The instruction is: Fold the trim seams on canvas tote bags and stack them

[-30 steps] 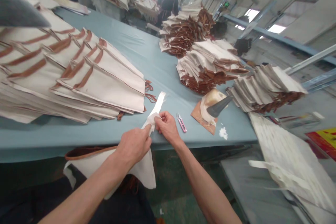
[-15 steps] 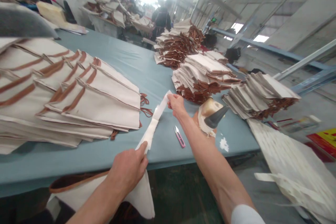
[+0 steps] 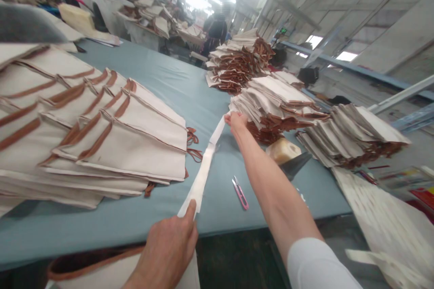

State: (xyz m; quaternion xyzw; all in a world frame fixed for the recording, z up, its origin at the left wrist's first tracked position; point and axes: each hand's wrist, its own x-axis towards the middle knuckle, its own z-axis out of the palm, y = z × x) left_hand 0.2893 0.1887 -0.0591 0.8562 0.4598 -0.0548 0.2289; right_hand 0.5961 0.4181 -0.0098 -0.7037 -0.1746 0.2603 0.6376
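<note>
Nearest to us, at the table's [image 3: 111, 226] front edge, our left hand [image 3: 169, 244] is closed on the near end of a white cloth strip [image 3: 203, 169], with the thumb pressing it against the fingers. Below that hand a cream bag with a brown rim [image 3: 101, 271] hangs off the edge. We cannot tell whether the strip is joined to it, because the hand covers the spot.

From this grip the strip runs away from us and a little to the right. It is pulled straight and lies low over the blue cloth of the table. Its long axis points from the left hand toward the right hand [image 3: 236, 122], which reaches out at arm's length and pinches the far end between its fingertips. So each hand holds one end, the left one near and the right one far, and the middle of the strip is free between them.

Just right of the strip, under our right forearm, a pair of pink thread snips [image 3: 240, 193] lies on the table without touching it. To the left a fanned pile of cream bags with brown straps [image 3: 111, 140] comes close to the strip. Beyond the snips sits a tan block [image 3: 283, 150], and farther back are stacks of folded bags [image 3: 281, 99]. A person [image 3: 217, 27] stands at the far end.
</note>
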